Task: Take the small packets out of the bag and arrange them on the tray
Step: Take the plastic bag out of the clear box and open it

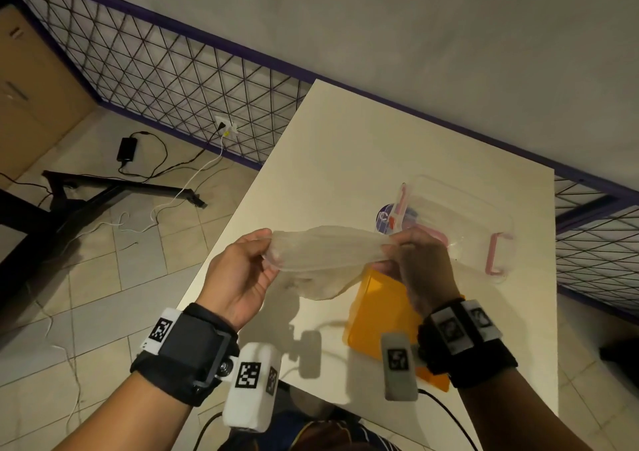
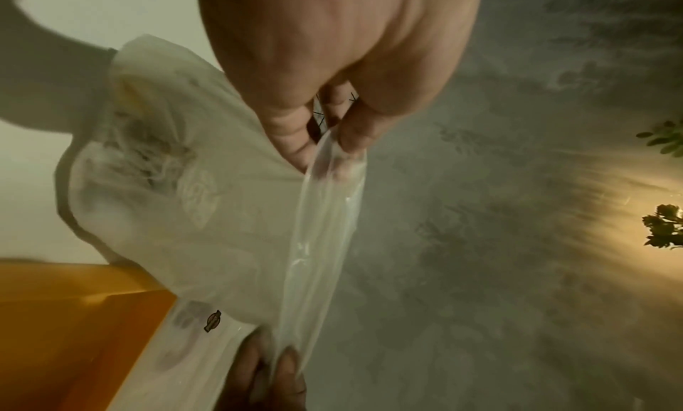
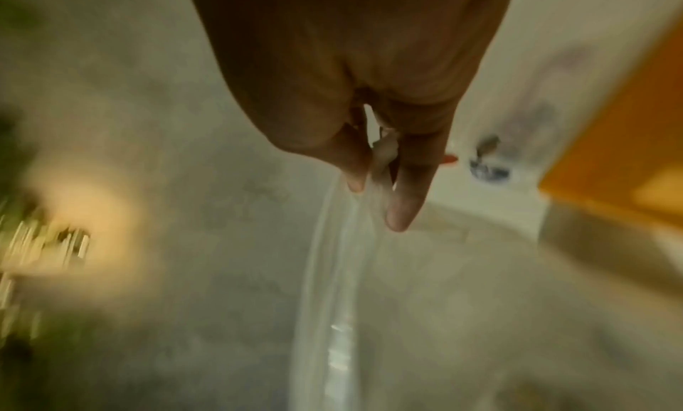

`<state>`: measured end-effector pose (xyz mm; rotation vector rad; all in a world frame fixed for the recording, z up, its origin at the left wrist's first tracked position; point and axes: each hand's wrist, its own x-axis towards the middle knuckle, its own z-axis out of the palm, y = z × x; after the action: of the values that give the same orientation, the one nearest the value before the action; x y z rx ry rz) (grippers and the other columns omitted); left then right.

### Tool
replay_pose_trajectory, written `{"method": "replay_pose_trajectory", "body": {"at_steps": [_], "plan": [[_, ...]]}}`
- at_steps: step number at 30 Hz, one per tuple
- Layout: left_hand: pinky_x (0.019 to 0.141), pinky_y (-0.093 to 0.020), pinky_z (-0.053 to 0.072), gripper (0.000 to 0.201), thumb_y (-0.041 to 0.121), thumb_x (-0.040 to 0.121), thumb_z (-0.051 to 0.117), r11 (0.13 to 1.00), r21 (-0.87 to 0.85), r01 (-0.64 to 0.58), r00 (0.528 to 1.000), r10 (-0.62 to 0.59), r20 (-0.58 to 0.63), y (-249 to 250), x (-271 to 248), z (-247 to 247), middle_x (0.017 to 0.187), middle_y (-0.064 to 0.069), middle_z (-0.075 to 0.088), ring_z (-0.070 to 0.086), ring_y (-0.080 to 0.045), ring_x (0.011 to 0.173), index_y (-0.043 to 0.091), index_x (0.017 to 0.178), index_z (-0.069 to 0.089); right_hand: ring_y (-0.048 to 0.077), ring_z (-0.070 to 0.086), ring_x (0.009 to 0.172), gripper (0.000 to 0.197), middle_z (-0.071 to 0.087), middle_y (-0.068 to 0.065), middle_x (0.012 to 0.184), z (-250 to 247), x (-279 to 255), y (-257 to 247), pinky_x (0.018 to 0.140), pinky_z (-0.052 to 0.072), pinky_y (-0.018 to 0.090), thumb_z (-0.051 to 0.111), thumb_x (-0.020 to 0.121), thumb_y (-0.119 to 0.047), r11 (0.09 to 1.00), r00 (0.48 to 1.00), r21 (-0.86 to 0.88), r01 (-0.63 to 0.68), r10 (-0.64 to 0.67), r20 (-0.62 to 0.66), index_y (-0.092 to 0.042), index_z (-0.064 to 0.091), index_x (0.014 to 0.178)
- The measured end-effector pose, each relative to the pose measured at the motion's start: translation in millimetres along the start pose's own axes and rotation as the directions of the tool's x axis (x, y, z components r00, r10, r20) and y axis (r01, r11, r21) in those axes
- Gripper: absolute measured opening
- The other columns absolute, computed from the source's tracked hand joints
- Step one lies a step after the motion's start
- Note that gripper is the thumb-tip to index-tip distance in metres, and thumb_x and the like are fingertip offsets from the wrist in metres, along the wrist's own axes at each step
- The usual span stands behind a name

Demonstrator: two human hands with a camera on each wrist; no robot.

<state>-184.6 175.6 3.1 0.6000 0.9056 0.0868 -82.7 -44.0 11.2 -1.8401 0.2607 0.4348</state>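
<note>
A thin translucent plastic bag (image 1: 321, 253) is stretched between both hands above the white table (image 1: 345, 146). My left hand (image 1: 268, 253) pinches its left rim between thumb and fingers (image 2: 295, 143). At the other end my right hand (image 1: 397, 248) pinches the rim, fingers (image 3: 402, 210) curled on the plastic. The bag (image 2: 221, 198) sags below the hands; faint crumpled shapes show through it, too blurred to name. An orange tray (image 1: 377, 315) lies on the table under the right hand, with nothing visible on its bare part. The right wrist view is blurred; the bag (image 3: 332, 300) runs down its middle.
A clear plastic box (image 1: 460, 215) with pink handles lies beyond the right hand, a blue and red round item (image 1: 383, 220) at its left end. The table's left edge drops to a tiled floor with cables and a black stand (image 1: 103, 191). Wire mesh fencing (image 1: 173, 70) lines the wall.
</note>
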Motion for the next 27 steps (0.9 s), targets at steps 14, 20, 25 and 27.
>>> {"method": "replay_pose_trajectory", "body": {"at_steps": [14, 20, 25, 27], "plan": [[0.061, -0.031, 0.053, 0.034, 0.015, 0.083, 0.044, 0.960, 0.127, 0.250, 0.955, -0.266, 0.128, -1.6, 11.6, 2.3, 0.080, -0.008, 0.070, 0.065, -0.024, 0.061, 0.006, 0.077, 0.077, 0.030, 0.008, 0.065, 0.038, 0.008, 0.012, 0.077, 23.4, 4.3, 24.9, 0.059, 0.014, 0.037, 0.070, 0.046, -0.021, 0.866, 0.869, 0.283, -0.413, 0.282, 0.406, -0.019, 0.036, 0.063], [0.067, -0.033, 0.054, 0.027, 0.029, 0.086, 0.052, 0.961, 0.100, 0.259, 0.943, -0.274, 0.191, -11.3, 23.3, -5.2, 0.079, -0.010, 0.068, 0.065, -0.027, 0.066, 0.007, 0.087, 0.067, 0.023, 0.061, 0.066, 0.032, 0.068, 0.018, 0.075, 24.7, 6.0, 49.2, 0.061, 0.047, 0.034, 0.074, 0.074, -0.036, 0.981, 0.896, -0.171, -0.094, 0.158, 0.414, -0.005, 0.071, 0.082], [0.066, -0.037, 0.053, 0.054, 0.016, 0.064, 0.085, 0.805, 0.582, -0.115, 0.954, -0.074, 0.290, -29.7, 39.2, -25.3, 0.103, -0.012, 0.069, 0.066, -0.031, 0.084, 0.025, 0.111, 0.060, 0.029, 0.062, 0.086, 0.009, 0.065, 0.012, 0.090, 24.2, 18.5, 58.6, 0.078, 0.052, 0.043, 0.055, 0.095, -0.010, 0.929, 0.903, 0.150, -0.338, 0.275, 0.330, -0.007, 0.064, 0.095], [0.068, -0.033, 0.052, 0.029, 0.023, 0.071, 0.085, 0.550, 0.788, -0.278, 0.953, 0.058, 0.297, -37.8, 45.0, -30.6, 0.100, -0.003, 0.070, 0.066, -0.023, 0.085, 0.029, 0.096, 0.070, 0.035, 0.061, 0.095, 0.022, 0.066, 0.018, 0.100, 24.7, 20.0, 57.8, 0.080, 0.051, 0.045, 0.050, 0.094, -0.009, 0.842, 0.885, 0.351, -0.410, 0.273, 0.378, -0.002, 0.064, 0.110]]}}
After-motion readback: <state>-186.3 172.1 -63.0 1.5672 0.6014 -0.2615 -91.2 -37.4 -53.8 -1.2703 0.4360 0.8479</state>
